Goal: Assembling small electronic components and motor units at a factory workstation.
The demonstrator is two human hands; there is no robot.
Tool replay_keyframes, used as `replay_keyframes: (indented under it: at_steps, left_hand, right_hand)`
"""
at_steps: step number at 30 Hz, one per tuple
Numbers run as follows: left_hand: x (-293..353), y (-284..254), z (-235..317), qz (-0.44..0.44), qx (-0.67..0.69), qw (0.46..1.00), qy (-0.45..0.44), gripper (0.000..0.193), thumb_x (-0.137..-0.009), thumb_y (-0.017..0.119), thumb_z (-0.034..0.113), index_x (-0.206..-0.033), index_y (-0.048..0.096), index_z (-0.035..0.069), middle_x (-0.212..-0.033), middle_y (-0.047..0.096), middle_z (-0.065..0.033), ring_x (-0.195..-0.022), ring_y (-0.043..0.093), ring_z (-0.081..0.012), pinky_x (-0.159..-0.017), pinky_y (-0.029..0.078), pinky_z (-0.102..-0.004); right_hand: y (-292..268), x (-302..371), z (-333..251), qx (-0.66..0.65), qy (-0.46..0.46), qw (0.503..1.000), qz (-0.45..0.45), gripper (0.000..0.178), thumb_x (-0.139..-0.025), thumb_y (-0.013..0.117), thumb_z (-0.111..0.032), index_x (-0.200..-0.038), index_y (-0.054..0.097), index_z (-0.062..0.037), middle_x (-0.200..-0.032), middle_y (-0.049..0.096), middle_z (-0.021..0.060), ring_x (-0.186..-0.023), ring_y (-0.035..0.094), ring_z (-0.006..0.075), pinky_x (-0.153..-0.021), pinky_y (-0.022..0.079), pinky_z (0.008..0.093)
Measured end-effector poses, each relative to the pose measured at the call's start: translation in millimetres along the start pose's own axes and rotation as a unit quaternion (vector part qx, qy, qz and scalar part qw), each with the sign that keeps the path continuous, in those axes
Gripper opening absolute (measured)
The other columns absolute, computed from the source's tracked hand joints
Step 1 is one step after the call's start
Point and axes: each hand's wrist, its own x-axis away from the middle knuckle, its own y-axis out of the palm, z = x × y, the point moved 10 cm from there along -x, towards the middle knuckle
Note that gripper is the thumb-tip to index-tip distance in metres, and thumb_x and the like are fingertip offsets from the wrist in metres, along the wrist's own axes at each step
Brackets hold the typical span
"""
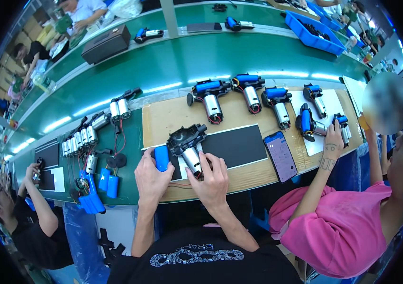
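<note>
My left hand (150, 180) is closed around a blue battery pack (161, 157), held upright at the table's near edge. Just right of it, my right hand (211, 183) grips the lower end of a silver cylindrical motor (192, 159). The motor's upper end sits in a black plastic housing (185, 137), whose open hollow faces up with no blue pack in it. A thin red wire (178, 185) runs between my hands. Under the housing and to its right lies a dark flat mat (244, 146) on the brown cardboard (163, 116).
Several motor units with blue packs, one of them here (208, 99), stand beyond the mat. A phone (280, 156) lies at right. Loose motors (80, 139) and blue packs (112, 186) lie at left. A co-worker in pink (339, 222) handles a unit at right; another person (35, 222) works at left.
</note>
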Motion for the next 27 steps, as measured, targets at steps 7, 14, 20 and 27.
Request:
replay_keyframes:
  at_steps: [7, 14, 20, 27]
  left_hand:
    - [-2.9, -14.4, -10.7, -0.066, 0.276, 0.954, -0.093, 0.058, -0.091, 0.076, 0.000, -0.147, 0.059, -0.005, -0.100, 0.074, -0.0102, -0.079, 0.071, -0.0139, -0.068, 0.059, -0.0294]
    - [-36.6, 0.1, 24.9, -0.064, 0.386, 0.920, 0.011, 0.044, -0.080, 0.085, -0.006, -0.122, 0.070, -0.005, -0.108, 0.076, -0.0103, -0.086, 0.073, -0.0126, -0.075, 0.060, -0.0259]
    - [-44.8, 3.7, 50.1, -0.018, 0.258, 0.956, 0.140, 0.037, -0.076, 0.087, 0.000, -0.112, 0.079, 0.003, -0.104, 0.076, -0.0109, -0.096, 0.075, -0.0185, -0.072, 0.061, -0.0304]
    - [-41.8, -0.1, 34.8, 0.008, 0.185, 0.971, 0.152, 0.023, -0.088, 0.080, 0.005, -0.111, 0.081, 0.003, -0.108, 0.077, -0.0135, -0.098, 0.075, -0.0253, -0.090, 0.057, -0.0362]
  right_hand:
    - [-3.4, 1.8, 0.6, 0.012, 0.008, 1.000, -0.011, 0.058, -0.078, 0.090, -0.023, -0.126, 0.070, 0.0033, -0.117, 0.066, 0.0125, -0.096, 0.063, 0.0287, -0.079, 0.050, 0.0407]
    - [-18.2, -60.8, 3.0, -0.120, -0.068, 0.990, 0.005, 0.051, -0.086, 0.081, -0.018, -0.133, 0.068, -0.0016, -0.131, 0.068, 0.0118, -0.115, 0.063, 0.0332, -0.091, 0.050, 0.0439]
    - [39.8, -112.1, 15.3, -0.246, -0.100, 0.935, -0.237, 0.033, -0.084, 0.082, -0.012, -0.116, 0.079, -0.0067, -0.111, 0.076, 0.0128, -0.103, 0.070, 0.0327, -0.092, 0.055, 0.0444]
    - [53.2, -128.4, 18.0, -0.207, -0.140, 0.931, -0.265, 0.024, -0.080, 0.085, -0.011, -0.103, 0.083, -0.0068, -0.104, 0.077, 0.0104, -0.098, 0.071, 0.0306, -0.089, 0.057, 0.0424]
